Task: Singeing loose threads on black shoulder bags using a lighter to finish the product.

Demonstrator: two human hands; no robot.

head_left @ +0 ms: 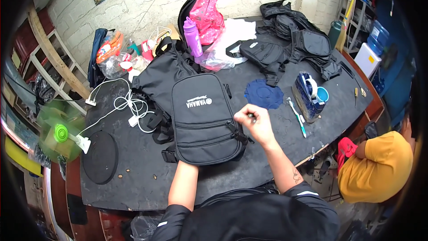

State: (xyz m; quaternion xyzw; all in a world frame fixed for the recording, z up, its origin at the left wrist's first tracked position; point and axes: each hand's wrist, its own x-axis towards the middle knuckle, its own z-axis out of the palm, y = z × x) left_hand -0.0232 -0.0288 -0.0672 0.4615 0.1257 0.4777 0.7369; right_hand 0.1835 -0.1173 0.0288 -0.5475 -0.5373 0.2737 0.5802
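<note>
A black backpack (pixel 200 118) with white lettering on its upper panel and two zipped front pockets lies in front of me, its front facing up. My left forearm (pixel 183 182) reaches beneath its near edge, and the bag hides my left hand. Just beyond the right side of the bag, near the zipper ends, my right hand (pixel 256 125) is raised and closed. A small dark tip pokes out between its fingers; I cannot make out what it belongs to. Loose black straps (pixel 161 127) lie along the bag's left side.
Right of the bag are a dark blue cloth (pixel 264 94), a toothbrush (pixel 296 117) and a blue caddy (pixel 308 98). More black bags (pixel 307 44), a purple bottle (pixel 192 38) and a pink backpack (pixel 206 15) stand behind. A green fan (pixel 61 132) spins at left. Someone in yellow (pixel 379 167) sits right.
</note>
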